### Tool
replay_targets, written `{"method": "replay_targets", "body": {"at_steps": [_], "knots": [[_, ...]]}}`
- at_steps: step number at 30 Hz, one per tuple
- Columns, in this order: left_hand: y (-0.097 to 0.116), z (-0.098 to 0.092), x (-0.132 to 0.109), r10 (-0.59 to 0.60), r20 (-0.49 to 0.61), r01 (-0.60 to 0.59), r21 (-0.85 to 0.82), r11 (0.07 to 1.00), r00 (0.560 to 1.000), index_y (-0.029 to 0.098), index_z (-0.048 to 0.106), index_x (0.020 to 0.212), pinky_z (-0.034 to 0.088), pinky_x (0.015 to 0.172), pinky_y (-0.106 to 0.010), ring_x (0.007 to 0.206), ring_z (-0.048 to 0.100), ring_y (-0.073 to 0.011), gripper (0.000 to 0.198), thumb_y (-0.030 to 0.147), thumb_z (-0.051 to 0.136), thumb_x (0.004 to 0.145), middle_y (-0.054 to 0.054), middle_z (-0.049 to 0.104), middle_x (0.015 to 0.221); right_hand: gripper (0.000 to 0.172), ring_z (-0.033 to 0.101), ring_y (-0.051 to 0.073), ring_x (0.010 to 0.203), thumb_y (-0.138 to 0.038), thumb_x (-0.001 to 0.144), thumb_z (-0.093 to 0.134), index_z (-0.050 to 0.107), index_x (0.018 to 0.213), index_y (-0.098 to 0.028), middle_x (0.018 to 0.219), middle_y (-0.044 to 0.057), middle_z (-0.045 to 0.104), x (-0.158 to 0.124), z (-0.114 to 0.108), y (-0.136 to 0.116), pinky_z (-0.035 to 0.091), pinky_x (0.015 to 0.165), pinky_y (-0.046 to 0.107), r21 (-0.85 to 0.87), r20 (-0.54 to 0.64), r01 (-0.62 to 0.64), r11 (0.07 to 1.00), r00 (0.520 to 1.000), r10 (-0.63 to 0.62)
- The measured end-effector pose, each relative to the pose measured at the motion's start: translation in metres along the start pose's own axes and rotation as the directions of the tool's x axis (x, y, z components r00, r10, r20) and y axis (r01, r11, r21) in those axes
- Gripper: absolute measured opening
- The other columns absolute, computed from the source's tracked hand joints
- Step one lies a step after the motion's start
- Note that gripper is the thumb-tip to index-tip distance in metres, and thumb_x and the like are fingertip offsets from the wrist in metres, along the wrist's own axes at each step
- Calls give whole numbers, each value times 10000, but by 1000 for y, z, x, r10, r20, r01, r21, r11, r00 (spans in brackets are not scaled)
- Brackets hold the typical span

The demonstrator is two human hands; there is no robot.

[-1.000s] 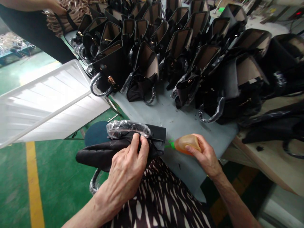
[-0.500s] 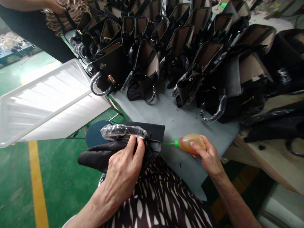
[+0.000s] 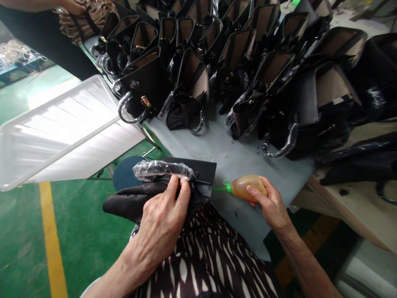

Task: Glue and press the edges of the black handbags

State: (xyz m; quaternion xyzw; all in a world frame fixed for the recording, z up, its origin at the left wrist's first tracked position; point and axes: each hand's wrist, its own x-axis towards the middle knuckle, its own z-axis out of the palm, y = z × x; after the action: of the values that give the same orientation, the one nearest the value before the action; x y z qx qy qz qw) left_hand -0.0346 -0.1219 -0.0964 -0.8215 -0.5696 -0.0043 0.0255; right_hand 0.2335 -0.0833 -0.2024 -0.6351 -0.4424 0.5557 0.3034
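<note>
My left hand is closed on a black handbag lying across my lap, its fingertips just below the handle. Clear plastic film wraps that handle. Dark lining cloth sticks out of the bag to the left. In my right hand is a squeeze bottle of amber liquid, held on its side. Its thin green nozzle points left and its tip is at the bag's right edge; whether it touches, I cannot tell.
Rows of black handbags stand on the grey table. A white plastic tray leans at the left, near a dark blue round stool seat. Another person's hand is by brown gathered material at the top left.
The squeeze bottle has shifted slightly left, toward the bag's edge. My left hand keeps its hold on the bag, and the whole view has shifted a little.
</note>
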Motion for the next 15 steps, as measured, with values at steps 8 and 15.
{"method": "replay_targets", "body": {"at_steps": [8, 15], "knots": [[-1, 0, 0, 10, -26, -10, -4, 1000, 1000, 53, 337, 1270, 532, 576, -296, 687, 640, -198, 553, 52, 430, 725, -248, 529, 1219, 343, 512, 161, 667, -468, 759, 625, 541, 973, -215, 787, -4, 551, -1, 0, 2, 451, 481, 241, 21, 10, 1, 1000, 1000, -2], [-1, -1, 1, 13, -16, -13, -30, 999, 1000, 39, 337, 1270, 541, 573, -320, 714, 655, -225, 560, 42, 429, 717, -264, 522, 1220, 323, 516, 157, 668, -476, 766, 615, 544, 955, -224, 759, -15, 552, -4, 2, -3, 442, 509, 233, -14, 27, 11, 1000, 1000, -11]]}}
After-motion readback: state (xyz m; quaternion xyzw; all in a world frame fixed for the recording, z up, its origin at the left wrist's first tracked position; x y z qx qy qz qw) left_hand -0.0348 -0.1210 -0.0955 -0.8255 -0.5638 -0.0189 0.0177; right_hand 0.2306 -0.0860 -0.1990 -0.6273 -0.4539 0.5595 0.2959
